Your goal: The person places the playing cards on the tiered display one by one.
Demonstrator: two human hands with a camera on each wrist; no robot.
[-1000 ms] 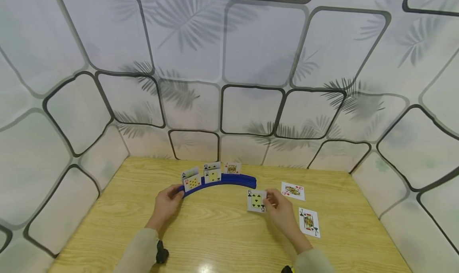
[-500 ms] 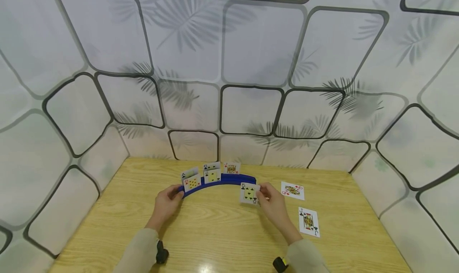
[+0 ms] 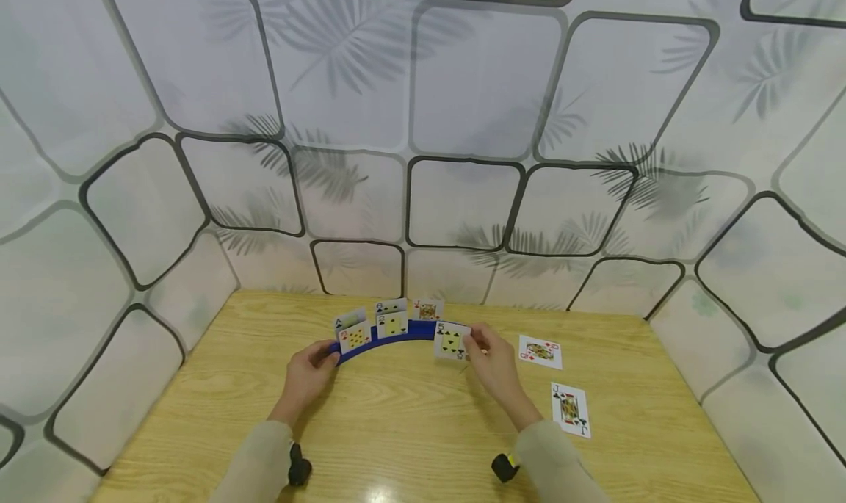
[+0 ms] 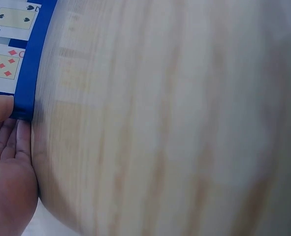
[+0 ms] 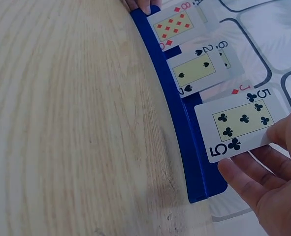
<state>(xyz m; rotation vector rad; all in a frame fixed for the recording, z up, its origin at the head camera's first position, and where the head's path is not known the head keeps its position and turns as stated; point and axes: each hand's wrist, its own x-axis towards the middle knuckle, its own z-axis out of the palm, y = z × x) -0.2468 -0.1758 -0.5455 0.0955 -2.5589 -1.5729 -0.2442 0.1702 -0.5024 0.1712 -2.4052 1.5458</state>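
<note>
A curved blue card holder [image 3: 420, 331] stands toward the back of the table. My left hand [image 3: 309, 378] grips its left end, thumb in front. In my right hand [image 3: 494, 367], the five of clubs [image 5: 241, 123] is pinched between thumb and fingers by its right side, in front of the holder's right part. Upright in the holder are the eight of diamonds [image 5: 174, 28] with an ace behind it, and the two of spades [image 5: 197, 71] with a six behind. A jack of diamonds [image 3: 428, 310] stands in the rear, partly covered by the five in the right wrist view.
On the wooden table [image 3: 396, 429], right of my right hand, a red queen [image 3: 540, 352] and a jack of clubs [image 3: 570, 409] lie face up. A patterned cloth wall [image 3: 463, 202] rises behind the table and at both sides.
My right hand has carried the five of clubs left and away from me, up to the holder's right part. The left hand has stayed on the holder's end.
</note>
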